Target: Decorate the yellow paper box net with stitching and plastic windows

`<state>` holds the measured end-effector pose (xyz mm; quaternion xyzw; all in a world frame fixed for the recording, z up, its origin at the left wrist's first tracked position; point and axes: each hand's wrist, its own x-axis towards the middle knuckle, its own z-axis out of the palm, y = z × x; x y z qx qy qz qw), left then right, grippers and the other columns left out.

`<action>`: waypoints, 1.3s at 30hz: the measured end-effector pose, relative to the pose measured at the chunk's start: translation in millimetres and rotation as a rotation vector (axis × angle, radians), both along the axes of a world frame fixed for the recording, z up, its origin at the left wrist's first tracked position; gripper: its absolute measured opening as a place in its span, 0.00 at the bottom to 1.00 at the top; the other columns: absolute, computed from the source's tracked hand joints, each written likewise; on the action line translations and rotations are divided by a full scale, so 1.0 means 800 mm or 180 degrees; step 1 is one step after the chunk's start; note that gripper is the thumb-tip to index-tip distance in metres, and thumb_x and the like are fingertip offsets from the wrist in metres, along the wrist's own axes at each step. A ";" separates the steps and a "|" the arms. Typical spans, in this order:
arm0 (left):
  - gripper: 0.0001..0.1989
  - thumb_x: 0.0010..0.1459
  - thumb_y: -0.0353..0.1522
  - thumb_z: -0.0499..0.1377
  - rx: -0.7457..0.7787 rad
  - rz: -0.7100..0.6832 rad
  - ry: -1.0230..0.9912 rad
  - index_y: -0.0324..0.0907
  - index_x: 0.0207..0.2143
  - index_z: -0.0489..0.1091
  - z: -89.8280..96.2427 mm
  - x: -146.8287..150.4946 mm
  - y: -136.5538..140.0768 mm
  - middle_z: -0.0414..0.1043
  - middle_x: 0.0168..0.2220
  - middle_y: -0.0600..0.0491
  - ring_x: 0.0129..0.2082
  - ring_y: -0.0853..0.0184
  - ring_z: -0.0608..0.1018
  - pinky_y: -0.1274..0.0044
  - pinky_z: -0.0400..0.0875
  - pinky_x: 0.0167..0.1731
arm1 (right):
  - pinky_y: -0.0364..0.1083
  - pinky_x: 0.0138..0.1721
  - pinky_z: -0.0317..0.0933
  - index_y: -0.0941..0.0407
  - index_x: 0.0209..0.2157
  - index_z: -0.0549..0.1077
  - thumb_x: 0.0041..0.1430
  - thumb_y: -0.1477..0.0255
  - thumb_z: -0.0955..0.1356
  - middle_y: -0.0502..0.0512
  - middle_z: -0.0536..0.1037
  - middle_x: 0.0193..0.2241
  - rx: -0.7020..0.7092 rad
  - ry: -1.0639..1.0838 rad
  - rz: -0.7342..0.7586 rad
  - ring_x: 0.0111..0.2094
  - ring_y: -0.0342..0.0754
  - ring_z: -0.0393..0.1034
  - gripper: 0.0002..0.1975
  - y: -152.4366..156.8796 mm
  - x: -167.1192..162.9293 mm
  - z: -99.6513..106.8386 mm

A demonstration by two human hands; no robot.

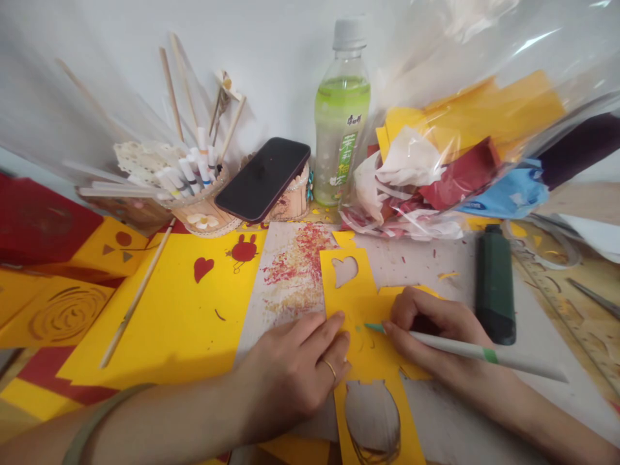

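Observation:
My right hand is closed around a white marker pen with a green tip and a green band. Its tip meets a yellow paper strip, where small green marks show. My left hand lies on the same strip, fingers stretched out and pressing its left edge; a ring is on one finger. The strip has a cut-out near its top and a large round one near its bottom. Another yellow piece is partly hidden by my right hand. Beneath lies a grey board with red and yellow smudges.
Yellow sheets at left carry a red heart, a red cut-out figure and a wooden stick. Behind stand a pen holder, a phone, a drink bottle and a plastic bag. At right is a dark green bottle.

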<state>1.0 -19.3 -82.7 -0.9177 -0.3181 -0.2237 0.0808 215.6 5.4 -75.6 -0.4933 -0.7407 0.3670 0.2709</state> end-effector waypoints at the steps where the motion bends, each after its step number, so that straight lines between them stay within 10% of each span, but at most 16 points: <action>1: 0.11 0.58 0.31 0.54 0.0002 -0.0012 0.0010 0.35 0.39 0.71 0.000 0.000 0.000 0.75 0.42 0.47 0.38 0.64 0.75 0.76 0.75 0.32 | 0.40 0.19 0.50 0.54 0.20 0.58 0.53 0.74 0.63 0.45 0.63 0.17 -0.0023 0.0012 -0.0012 0.19 0.39 0.55 0.11 0.000 0.001 -0.001; 39: 0.11 0.58 0.32 0.54 -0.0050 -0.0020 0.0042 0.35 0.40 0.71 -0.001 -0.002 -0.002 0.75 0.43 0.47 0.40 0.63 0.75 0.75 0.76 0.34 | 0.40 0.17 0.49 0.54 0.18 0.56 0.52 0.73 0.62 0.45 0.60 0.15 -0.0266 -0.0035 -0.0024 0.17 0.39 0.52 0.11 0.000 0.002 0.010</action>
